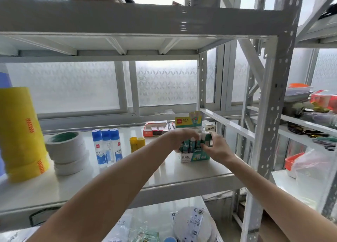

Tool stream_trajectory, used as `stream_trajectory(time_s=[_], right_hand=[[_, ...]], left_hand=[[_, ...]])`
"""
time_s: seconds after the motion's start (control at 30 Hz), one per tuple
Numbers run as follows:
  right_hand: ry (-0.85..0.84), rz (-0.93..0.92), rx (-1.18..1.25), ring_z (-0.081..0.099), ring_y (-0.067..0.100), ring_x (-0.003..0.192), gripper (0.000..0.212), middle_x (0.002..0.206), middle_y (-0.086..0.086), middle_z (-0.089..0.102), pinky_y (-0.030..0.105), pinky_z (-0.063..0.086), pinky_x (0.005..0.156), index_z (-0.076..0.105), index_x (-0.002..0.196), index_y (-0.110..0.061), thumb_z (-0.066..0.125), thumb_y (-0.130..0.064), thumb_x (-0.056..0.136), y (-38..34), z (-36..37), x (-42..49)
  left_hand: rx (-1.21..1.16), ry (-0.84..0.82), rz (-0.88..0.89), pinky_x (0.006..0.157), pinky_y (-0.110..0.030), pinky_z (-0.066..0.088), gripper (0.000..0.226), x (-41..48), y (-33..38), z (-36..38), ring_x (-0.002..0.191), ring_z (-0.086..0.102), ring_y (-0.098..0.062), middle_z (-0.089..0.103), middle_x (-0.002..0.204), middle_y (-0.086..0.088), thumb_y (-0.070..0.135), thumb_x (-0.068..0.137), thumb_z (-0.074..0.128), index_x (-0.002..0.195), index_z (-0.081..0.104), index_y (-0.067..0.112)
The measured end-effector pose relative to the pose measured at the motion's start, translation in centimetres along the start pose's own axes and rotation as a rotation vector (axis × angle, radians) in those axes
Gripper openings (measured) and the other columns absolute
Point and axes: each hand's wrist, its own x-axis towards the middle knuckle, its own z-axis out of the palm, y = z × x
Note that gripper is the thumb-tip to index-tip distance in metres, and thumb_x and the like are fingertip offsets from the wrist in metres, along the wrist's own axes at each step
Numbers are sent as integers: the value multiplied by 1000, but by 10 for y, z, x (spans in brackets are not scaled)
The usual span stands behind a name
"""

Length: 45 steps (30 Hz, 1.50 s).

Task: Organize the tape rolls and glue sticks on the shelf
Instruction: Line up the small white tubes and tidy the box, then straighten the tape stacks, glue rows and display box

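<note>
An open display box point(194, 156) of green glue sticks point(190, 145) stands at the right of the white shelf point(127, 185). My left hand point(182, 137) is closed over the tops of the sticks. My right hand point(217, 146) pinches one green glue stick point(207, 140) at the box's right end. A tall stack of yellow tape rolls point(21, 134) stands at the far left, with a stack of white tape rolls point(66, 152) beside it. Three blue-capped glue bottles point(107, 146) and two small yellow glue sticks point(137, 143) stand mid-shelf.
A red and white box point(155, 128) lies at the back of the shelf. A grey upright post point(269, 114) and cross braces stand right of the box. A neighbouring rack at the right holds mixed clutter point(310, 110). Bagged items point(191, 223) lie on the lower shelf.
</note>
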Motion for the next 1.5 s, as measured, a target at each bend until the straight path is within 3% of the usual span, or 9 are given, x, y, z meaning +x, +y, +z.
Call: stream_trajectory(time_s=[0.37,0.53,0.67,0.73,0.8,0.9,1.17,1.37,1.5], right_hand=[[-157,37,-106,62,26,99,17,98,5,64,40,52,87,58,101,-14,64,-24,89,-24,-13,-15],[-414,77,-522,58,20,102,30,109,2,60,26,46,84,62,114,-16,58,-35,91,-37,-22,-30],[-550,78,-782,54,16,77,30,83,0,57,21,39,58,58,81,-16,59,-45,86,-67,-16,-52],[-578,21,-802,55,16,81,30,84,-2,56,21,38,56,59,90,-19,58,-49,87,-93,-10,-66],[-624,-17,-736,59,17,89,37,97,-1,61,24,49,71,62,105,-17,59,-50,88,-119,0,-78],[-669,-96,-693,61,18,97,41,109,1,64,33,54,88,62,113,-18,59,-50,88,-158,28,-93],[-687,-335,-496,61,21,102,42,116,5,64,32,52,89,61,119,-14,59,-45,90,-273,147,-94],[-609,-464,-360,59,30,108,46,122,13,61,39,51,91,55,124,-9,56,-42,91,-333,247,-87],[-544,-409,-228,56,37,111,45,123,20,58,37,47,85,50,119,-1,52,-37,93,-352,303,-81]], left_hand=[[17,23,136,104,-37,38,44,-30,-26,-5,126,46,-28,48,137,-14,7,92,54,135,42,8],[517,-44,149,56,-18,35,37,-68,-38,-12,65,42,-10,51,82,-4,13,94,55,128,52,-3],[1009,51,178,85,-30,50,43,-124,-68,-27,104,61,-25,64,116,-12,28,92,63,125,59,1],[1086,99,159,88,-32,50,41,-149,-94,-44,105,62,-25,65,118,-11,30,91,64,123,61,5],[1133,171,109,90,-31,52,40,-176,-121,-65,103,62,-22,66,116,-7,33,90,65,122,62,10],[1166,274,0,85,-27,49,43,-214,-162,-107,104,59,-19,63,118,0,39,86,67,123,60,18],[1154,513,-312,77,-35,52,35,-297,-247,-228,92,62,-21,63,107,-3,43,84,59,110,63,18],[1012,702,-353,69,-33,43,28,-290,-278,-285,82,55,-23,56,96,-6,42,89,58,92,54,14],[777,774,-278,68,-29,36,38,-254,-292,-297,90,53,-23,57,111,-10,41,87,64,109,54,12]])
